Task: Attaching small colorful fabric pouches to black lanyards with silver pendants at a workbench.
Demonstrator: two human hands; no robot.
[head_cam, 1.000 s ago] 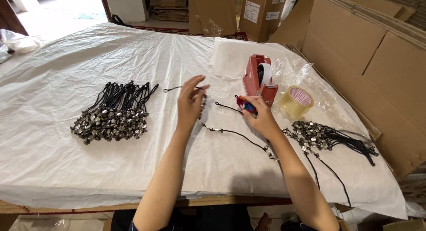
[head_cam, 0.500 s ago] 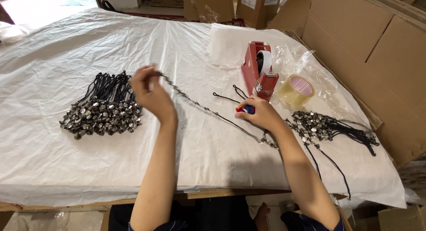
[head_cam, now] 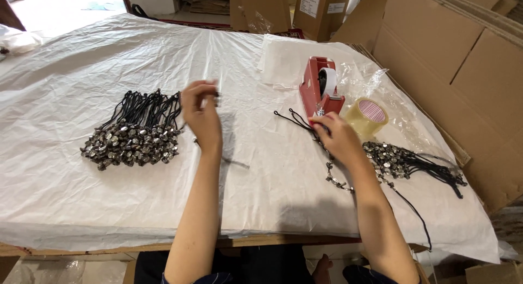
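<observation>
My left hand [head_cam: 201, 116] is raised a little above the white sheet, its fingers pinched on the end of a black beaded cord [head_cam: 216, 96] that is blurred. It hovers just right of the left pile of beaded cords [head_cam: 131, 136]. My right hand [head_cam: 333, 138] rests on the sheet in front of the red tape dispenser [head_cam: 319, 91]. It grips another black cord [head_cam: 294, 120] whose loops lie to its left, with a beaded stretch [head_cam: 333, 178] trailing below the wrist. The right pile of cords [head_cam: 404, 162] lies beside that forearm.
A roll of clear tape [head_cam: 368, 116] stands right of the dispenser on crinkled plastic wrap. The white sheet [head_cam: 109, 66] covers the table. Flattened cardboard [head_cam: 468, 82] leans along the right side, and boxes [head_cam: 321, 11] stand behind the table.
The cord that stretched between both hands now hangs from my left hand alone, near the left pile. My right hand has let it go and taken a fresh cord by the dispenser.
</observation>
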